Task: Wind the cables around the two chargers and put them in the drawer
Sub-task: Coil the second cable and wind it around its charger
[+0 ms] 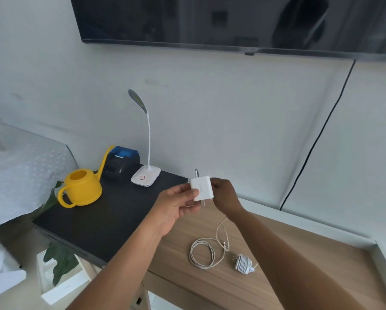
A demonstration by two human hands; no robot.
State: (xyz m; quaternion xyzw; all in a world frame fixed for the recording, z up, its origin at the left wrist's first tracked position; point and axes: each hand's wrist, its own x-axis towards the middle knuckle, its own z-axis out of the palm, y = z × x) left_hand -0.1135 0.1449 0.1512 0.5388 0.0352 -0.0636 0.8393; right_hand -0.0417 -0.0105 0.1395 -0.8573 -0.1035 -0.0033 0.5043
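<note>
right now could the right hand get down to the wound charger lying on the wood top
Probably yes, but not freely: the right hand and left hand both hold the white charger. Nothing stands between it and the wound charger on the wooden top; only the loose cable lies alongside.

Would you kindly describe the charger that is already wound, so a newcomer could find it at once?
Start at the light wooden desktop below the wall-mounted television. Near its front edge lies a loose coil of white cable, and just right of that coil sits the small charger. Unlike the plain white square charger held up in both hands, this one has cable wrapped tightly round its body.
</note>
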